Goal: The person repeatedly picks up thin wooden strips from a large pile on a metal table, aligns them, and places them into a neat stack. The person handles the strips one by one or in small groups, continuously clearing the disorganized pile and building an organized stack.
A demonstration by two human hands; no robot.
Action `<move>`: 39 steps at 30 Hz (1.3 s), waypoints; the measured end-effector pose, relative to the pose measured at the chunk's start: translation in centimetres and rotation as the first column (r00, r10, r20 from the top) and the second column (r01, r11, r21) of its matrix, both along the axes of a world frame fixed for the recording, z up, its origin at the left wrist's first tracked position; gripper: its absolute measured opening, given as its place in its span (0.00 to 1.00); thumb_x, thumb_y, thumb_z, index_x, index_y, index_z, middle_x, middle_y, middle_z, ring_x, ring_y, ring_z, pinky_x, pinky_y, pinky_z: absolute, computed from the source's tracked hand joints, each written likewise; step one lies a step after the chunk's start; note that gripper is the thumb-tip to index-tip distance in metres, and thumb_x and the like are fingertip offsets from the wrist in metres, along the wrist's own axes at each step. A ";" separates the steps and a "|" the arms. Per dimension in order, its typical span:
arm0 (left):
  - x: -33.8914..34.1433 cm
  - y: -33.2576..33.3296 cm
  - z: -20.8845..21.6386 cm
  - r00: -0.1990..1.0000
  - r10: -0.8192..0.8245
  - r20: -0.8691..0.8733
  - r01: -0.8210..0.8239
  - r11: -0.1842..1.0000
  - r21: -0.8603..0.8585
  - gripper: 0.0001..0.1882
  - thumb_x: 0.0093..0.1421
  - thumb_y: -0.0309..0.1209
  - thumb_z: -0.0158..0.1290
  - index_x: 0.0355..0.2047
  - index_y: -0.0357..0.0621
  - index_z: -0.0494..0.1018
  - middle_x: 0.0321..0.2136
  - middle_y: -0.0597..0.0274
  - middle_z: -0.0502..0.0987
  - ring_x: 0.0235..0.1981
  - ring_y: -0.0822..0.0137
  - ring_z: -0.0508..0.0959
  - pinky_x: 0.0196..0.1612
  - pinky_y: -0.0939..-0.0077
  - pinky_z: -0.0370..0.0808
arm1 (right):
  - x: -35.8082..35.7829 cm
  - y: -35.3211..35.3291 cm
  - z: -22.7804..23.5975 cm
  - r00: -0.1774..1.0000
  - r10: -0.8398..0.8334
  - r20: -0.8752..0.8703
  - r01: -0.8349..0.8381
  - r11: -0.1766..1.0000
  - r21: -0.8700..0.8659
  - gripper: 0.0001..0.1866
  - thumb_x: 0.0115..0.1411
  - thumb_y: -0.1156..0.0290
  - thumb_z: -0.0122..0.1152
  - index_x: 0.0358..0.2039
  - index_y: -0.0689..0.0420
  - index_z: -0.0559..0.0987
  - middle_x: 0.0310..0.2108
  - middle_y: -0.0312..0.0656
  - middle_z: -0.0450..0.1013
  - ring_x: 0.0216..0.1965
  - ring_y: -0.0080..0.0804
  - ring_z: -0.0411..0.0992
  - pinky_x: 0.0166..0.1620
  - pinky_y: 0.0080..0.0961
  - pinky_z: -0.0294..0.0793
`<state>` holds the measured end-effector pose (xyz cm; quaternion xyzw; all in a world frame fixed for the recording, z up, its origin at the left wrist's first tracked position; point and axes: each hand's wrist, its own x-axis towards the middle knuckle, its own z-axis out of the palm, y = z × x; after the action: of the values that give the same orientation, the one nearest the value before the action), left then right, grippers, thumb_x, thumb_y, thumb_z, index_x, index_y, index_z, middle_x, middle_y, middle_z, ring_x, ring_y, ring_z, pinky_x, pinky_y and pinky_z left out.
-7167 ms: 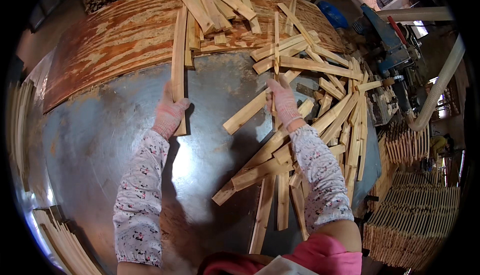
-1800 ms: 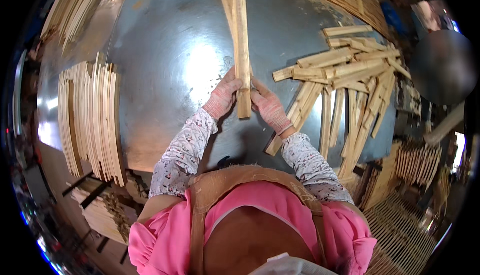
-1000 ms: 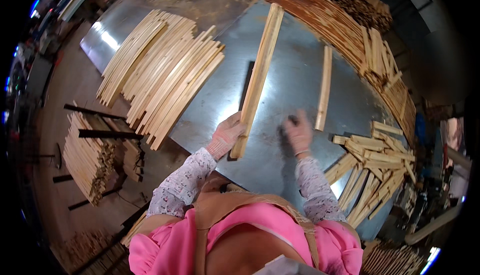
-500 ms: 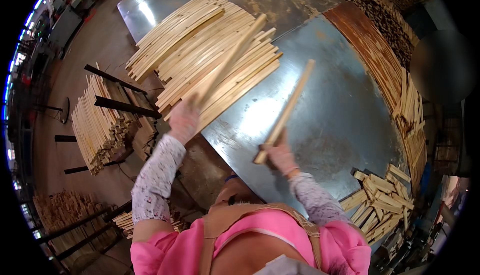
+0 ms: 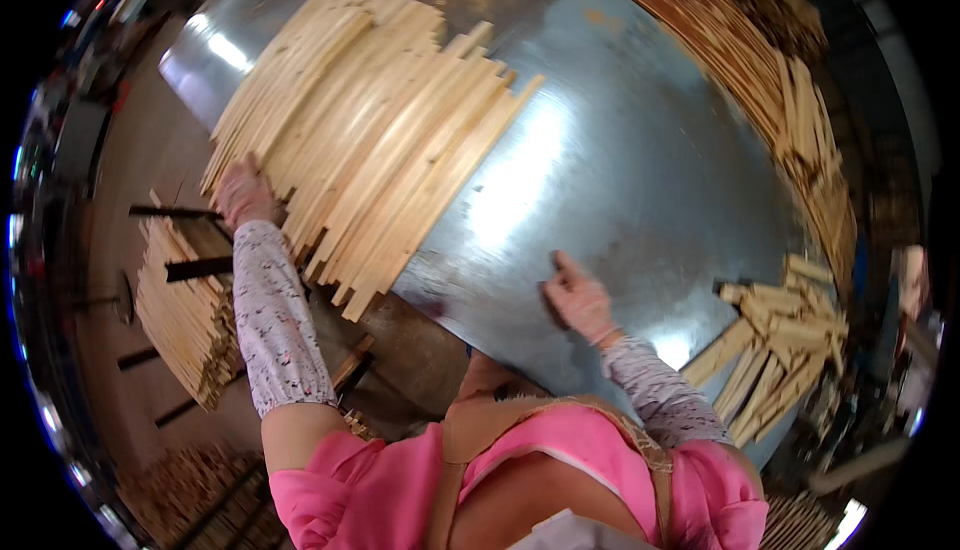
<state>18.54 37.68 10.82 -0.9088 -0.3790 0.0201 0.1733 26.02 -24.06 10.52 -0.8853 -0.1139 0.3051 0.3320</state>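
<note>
My left hand (image 5: 246, 194) is at the near left end of a layer of pale wooden strips (image 5: 375, 130), its fingers closed round a strip end there. The strips lie side by side with uneven ends on the metal table, and a raised strip lies across the left part of the layer. My right hand (image 5: 582, 303) hovers over the bare metal tabletop (image 5: 620, 160), fingers apart and slightly blurred, with nothing in it. A dark patch beside its fingertips looks like a shadow or reflection.
Short wooden offcuts (image 5: 775, 340) are heaped at the table's right corner. Reddish-brown boards (image 5: 690, 20) and loose strips line the far right edge. Left of the table, dark metal bars (image 5: 195, 269) stick out by a stack of strips (image 5: 185, 305).
Both hands held a wooden strip before. The right hand has let go of its strip, and the left has moved left to the layer's end. The view has shifted.
</note>
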 end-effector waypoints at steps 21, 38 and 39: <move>24.5 -78.1 2.9 0.393 -0.710 0.584 0.783 -0.075 -0.618 0.44 0.56 0.56 0.67 0.68 0.45 0.74 0.71 0.43 0.68 0.72 0.43 0.67 0.74 0.53 0.64 | -14.1 -40.6 -2.0 0.547 -0.690 0.475 0.836 0.420 -0.353 0.46 0.56 0.51 0.76 0.71 0.57 0.70 0.56 0.62 0.77 0.60 0.63 0.73 0.62 0.55 0.74; 16.6 -81.4 3.7 0.572 -0.818 0.066 0.509 0.290 -0.810 0.39 0.55 0.27 0.64 0.70 0.52 0.70 0.53 0.48 0.79 0.53 0.50 0.84 0.53 0.55 0.85 | -13.7 -47.8 -2.0 0.737 -0.452 0.503 0.672 0.571 -0.472 0.45 0.61 0.51 0.72 0.73 0.59 0.66 0.74 0.66 0.60 0.72 0.67 0.61 0.72 0.54 0.63; 15.0 -77.0 3.5 0.653 -0.757 -0.012 0.445 0.396 -0.803 0.42 0.55 0.30 0.64 0.72 0.55 0.68 0.52 0.47 0.81 0.52 0.50 0.84 0.51 0.56 0.85 | -13.8 -47.8 -2.9 0.726 -0.405 0.556 0.666 0.615 -0.422 0.45 0.61 0.52 0.72 0.73 0.60 0.66 0.73 0.66 0.61 0.72 0.66 0.61 0.72 0.54 0.63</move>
<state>33.58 -39.36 14.30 -0.9457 0.0692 0.2808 -0.1482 12.22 -71.87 7.62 -0.9766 0.1984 0.0165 0.0817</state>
